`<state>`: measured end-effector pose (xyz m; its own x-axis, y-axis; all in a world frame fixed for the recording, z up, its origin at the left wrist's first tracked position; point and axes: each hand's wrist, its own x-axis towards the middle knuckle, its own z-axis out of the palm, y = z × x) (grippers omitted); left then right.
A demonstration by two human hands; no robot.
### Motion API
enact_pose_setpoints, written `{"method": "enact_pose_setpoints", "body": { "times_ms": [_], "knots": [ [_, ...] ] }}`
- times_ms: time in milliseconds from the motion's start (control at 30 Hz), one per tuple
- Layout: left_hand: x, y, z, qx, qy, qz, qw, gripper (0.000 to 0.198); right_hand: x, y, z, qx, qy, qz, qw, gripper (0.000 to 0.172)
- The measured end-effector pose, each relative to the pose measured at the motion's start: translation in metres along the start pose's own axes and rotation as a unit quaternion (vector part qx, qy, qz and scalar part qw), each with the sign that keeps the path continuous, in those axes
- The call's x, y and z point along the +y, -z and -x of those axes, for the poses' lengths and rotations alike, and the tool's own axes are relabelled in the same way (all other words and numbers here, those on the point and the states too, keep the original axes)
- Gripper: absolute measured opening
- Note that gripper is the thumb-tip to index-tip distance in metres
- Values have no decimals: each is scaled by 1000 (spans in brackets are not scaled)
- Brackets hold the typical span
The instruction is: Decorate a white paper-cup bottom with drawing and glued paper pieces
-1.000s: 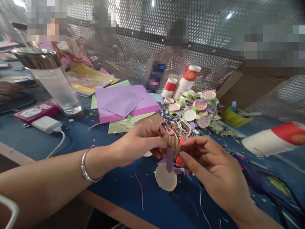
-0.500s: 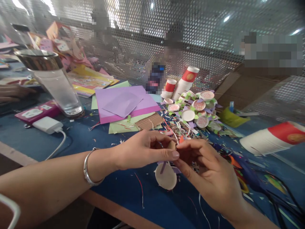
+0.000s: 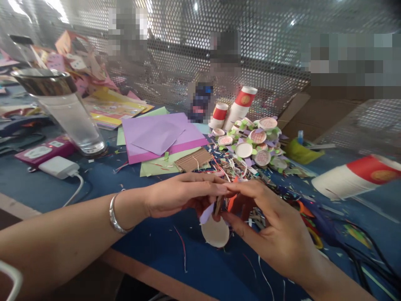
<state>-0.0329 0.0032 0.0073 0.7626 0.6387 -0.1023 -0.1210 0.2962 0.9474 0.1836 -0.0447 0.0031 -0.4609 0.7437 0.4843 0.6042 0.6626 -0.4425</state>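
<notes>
My left hand point(image 3: 184, 194) and my right hand point(image 3: 269, 225) meet over the blue table point(image 3: 150, 251), both pinched on a small paper craft piece point(image 3: 216, 207) of brown corrugated card with purple and orange strips. A white paper disc point(image 3: 215, 232) hangs under it, just above the table. The fingers hide most of the card piece. A silver bangle point(image 3: 114, 213) circles my left wrist.
A heap of paper discs and coloured scraps point(image 3: 253, 144) lies behind my hands, with red-and-white paper cups point(image 3: 238, 106) beyond and one cup point(image 3: 354, 175) on its side at right. Purple and green paper sheets point(image 3: 159, 133), corrugated card point(image 3: 193, 159), a glass tumbler point(image 3: 67, 113), a charger point(image 3: 58, 166), perforated metal screen behind.
My hands have closed tighter round the card piece and turned it, so less brown card shows. The purple strip has swung to the left. The disc stays hanging beneath.
</notes>
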Motion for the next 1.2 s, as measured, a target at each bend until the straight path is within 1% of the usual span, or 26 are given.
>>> {"method": "enact_pose_setpoints", "body": {
  "times_ms": [200, 333, 400, 500, 667, 733, 800, 867, 900, 967, 1000, 1067, 1133, 1200],
  "knots": [
    [1, 2, 0, -33, 19, 12, 999, 28, 1, 1, 0, -3, 17, 1, 1000, 37],
    [2, 1, 2, -46, 29, 20, 998, 32, 1, 2, 0, -30, 3, -22, 999, 38],
    [2, 0, 2, -41, 23, 29, 998, 35, 1, 3, 1, -32, -3, -21, 999, 39],
    [-1, -2, 2, -34, 10, 41, 999, 39, 1, 2, 3, -19, -4, -10, 1000, 36],
    [-9, -3, 1, -18, -12, 24, 999, 49, 0, 2, 1, -3, 0, 0, 1000, 36],
    [-13, -2, 0, -20, -29, 38, 999, 46, -1, 3, -1, 2, -4, -4, 1000, 33],
    [-16, -2, -2, -38, -38, 70, 996, 39, -2, 3, -1, 8, -11, -14, 1000, 30],
    [-17, -1, -3, -59, -34, 102, 992, 33, -2, 3, -1, 25, -13, -23, 999, 31],
    [-17, -1, -3, -61, -30, 111, 992, 30, -2, 3, -1, 33, -12, -26, 999, 32],
    [-15, 0, -3, -45, -27, 106, 993, 27, -1, 3, 0, 45, -7, -27, 999, 33],
    [-13, 0, -2, -32, -27, 91, 995, 31, 0, 3, 0, 48, -6, -25, 999, 32],
    [-9, 0, 0, -13, -34, 52, 998, 44, 1, 4, -1, 51, -5, -16, 999, 31],
    [-5, -1, 2, -13, -52, 14, 998, 55, 1, 5, -1, 57, -2, 2, 998, 30],
    [-3, -2, 3, -12, -75, -29, 997, 58, 2, 6, -2, 62, 4, 16, 998, 29]
  ]
}}
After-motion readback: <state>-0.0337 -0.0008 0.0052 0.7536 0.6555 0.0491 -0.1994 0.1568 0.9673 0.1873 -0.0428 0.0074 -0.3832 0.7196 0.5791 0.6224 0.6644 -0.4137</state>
